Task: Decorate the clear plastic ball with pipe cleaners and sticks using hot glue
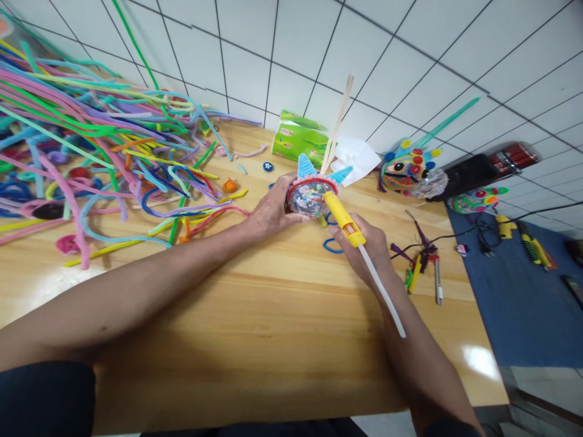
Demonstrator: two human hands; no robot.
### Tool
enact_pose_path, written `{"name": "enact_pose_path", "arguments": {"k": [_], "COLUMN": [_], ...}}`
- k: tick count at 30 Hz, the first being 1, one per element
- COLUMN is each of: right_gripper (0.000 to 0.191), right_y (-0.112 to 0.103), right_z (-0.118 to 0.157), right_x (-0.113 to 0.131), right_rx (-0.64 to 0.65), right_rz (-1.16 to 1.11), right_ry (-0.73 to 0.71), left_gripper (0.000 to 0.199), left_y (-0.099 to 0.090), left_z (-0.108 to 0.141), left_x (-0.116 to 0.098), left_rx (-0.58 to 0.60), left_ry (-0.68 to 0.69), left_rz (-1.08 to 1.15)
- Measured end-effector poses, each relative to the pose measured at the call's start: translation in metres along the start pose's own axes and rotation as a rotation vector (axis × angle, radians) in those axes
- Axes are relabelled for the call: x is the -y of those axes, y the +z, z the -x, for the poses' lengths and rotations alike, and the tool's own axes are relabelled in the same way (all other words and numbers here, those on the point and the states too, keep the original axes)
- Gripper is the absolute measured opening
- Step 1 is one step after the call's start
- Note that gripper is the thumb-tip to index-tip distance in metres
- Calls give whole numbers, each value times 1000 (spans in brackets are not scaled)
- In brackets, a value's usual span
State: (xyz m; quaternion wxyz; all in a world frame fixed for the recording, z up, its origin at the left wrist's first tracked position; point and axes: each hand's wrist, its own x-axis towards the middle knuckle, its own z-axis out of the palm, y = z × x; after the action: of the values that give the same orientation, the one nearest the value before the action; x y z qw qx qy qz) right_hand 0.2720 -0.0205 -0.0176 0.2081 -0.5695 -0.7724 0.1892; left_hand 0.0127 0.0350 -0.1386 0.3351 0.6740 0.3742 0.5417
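My left hand (274, 209) is closed around the left side of a clear, rounded plastic piece (310, 199). Red and pink trim runs along its upper rim, with two blue pointed ears standing up from it. In my right hand (370, 243) is a yellow glue gun (345, 220), a long white glue stick trailing from its back end. The gun's tip is at the right side of the plastic piece; whether they touch I cannot tell. Pale sticks (337, 124) rise behind the ears.
Colourful pipe cleaners (113, 139) cover the table's left side. Behind my hands are a green packet (298, 138) and white tissue (355, 159). Decorated figure (405, 170), dark tassel (423, 240), cutter (438, 280) and black cable (537, 212) lie right. A tiled wall (291, 48) stands behind.
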Motion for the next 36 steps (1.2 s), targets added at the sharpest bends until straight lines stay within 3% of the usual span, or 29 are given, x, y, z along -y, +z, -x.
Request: {"name": "enact_pose_path", "arguments": {"k": [8, 36], "right_gripper": [38, 26], "right_y": [4, -2], "right_z": [-2, 0], "right_x": [-1, -6], "right_rx": [-29, 1], "right_rz": [-57, -104], "right_ry": [-13, -6], "left_gripper": [100, 101], "left_y": [-2, -2], "left_z": [0, 2], "left_x": [-9, -2], "left_rx": [20, 24], "left_ry": [-23, 25], "left_rz": [-62, -113]}}
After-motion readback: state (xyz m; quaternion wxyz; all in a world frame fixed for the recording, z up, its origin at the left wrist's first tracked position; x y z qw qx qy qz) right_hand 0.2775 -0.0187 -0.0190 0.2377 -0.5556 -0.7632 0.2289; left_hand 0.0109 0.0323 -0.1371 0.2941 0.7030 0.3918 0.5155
